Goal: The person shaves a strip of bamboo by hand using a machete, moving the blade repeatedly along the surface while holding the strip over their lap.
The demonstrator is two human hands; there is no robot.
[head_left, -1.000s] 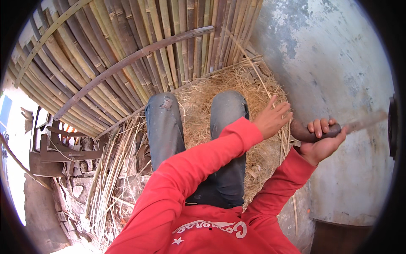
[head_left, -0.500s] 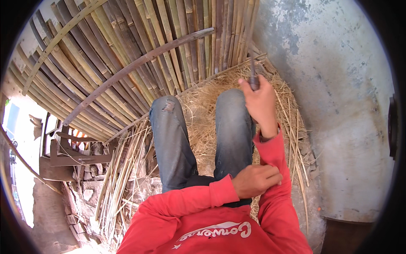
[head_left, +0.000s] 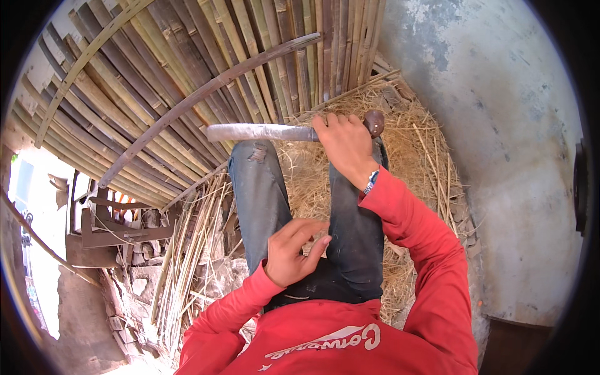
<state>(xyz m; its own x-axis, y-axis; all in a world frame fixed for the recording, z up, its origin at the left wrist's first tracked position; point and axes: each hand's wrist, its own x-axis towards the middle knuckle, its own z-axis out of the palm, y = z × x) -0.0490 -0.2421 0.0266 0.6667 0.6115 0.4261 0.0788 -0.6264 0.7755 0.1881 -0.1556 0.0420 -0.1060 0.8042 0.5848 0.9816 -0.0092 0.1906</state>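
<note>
My right hand (head_left: 349, 149) is wrapped round the handle of a machete-like knife (head_left: 262, 132) above my right knee. Its long, slightly curved grey blade reaches left across my left knee, and a rounded brown handle end (head_left: 374, 123) sticks out to the right of my fist. Over my lap, my left hand (head_left: 294, 251) is empty, fingers stretched and thumb apart. A blue-banded watch (head_left: 371, 182) shows at my right wrist.
Bamboo strips (head_left: 181, 69) form a slatted panel ahead, crossed by a curved brown bar (head_left: 206, 89). Straw shavings (head_left: 303, 172) cover the ground between my legs. Thin split strips (head_left: 182, 262) lie in a bundle at left. A weathered grey wall (head_left: 487, 144) rises at right.
The blade has swung from pointing up and away to lying crosswise, pointing left. My right hand has moved left. My left hand has left my right forearm, moved left and opened.
</note>
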